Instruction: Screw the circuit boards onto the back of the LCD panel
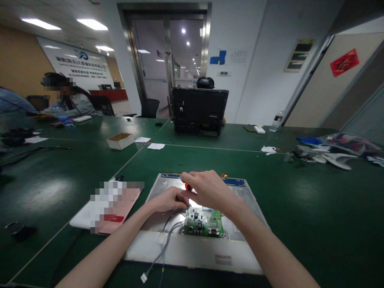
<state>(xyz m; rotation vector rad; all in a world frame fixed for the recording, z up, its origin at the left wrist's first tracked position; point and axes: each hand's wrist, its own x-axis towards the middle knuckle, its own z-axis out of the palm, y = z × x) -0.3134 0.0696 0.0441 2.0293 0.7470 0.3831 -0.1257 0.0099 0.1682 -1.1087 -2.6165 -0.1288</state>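
Right hand clamped on an orange-handled screwdriver, left hand pinched at its tip (screw hidden), a slip could gouge the green circuit board.

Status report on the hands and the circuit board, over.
Right hand gripping orange-handled screwdriver. Left hand steadying its tip beside green circuit board. Loose grey cables trail off metal panel.

Office-like electronics workroom: long green worktables, glass doors, dismantled monitors.

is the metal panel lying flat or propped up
Lying flat. The metal panel rests back side up on the green table, with the green circuit board on top and both hands working above it.
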